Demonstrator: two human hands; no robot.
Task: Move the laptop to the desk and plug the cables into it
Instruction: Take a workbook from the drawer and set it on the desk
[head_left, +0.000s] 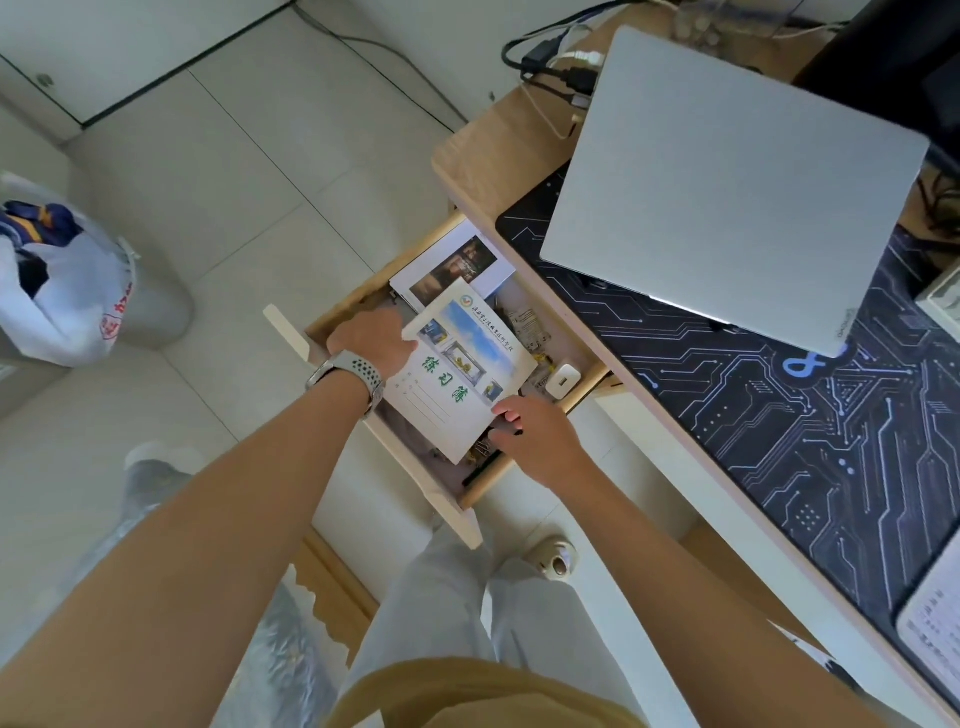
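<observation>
A shut silver laptop (727, 192) lies on the dark circuit-pattern desk mat (810, 436), tilted across the wooden desk (493, 150). Black and white cables (561, 67) with loose plugs lie at the desk's far corner, just beyond the laptop. Both hands are down in the open drawer (337, 322) under the desk. My left hand (371, 340) grips the left edge of a white exercise booklet (462, 369). My right hand (535, 434) pinches the booklet's near right edge.
The drawer also holds a photo brochure (452, 265), a small white charger (562, 380) and clips. A bin with a white bag (67, 291) stands on the tiled floor at left. A keyboard (935, 623) sits at the desk's right edge.
</observation>
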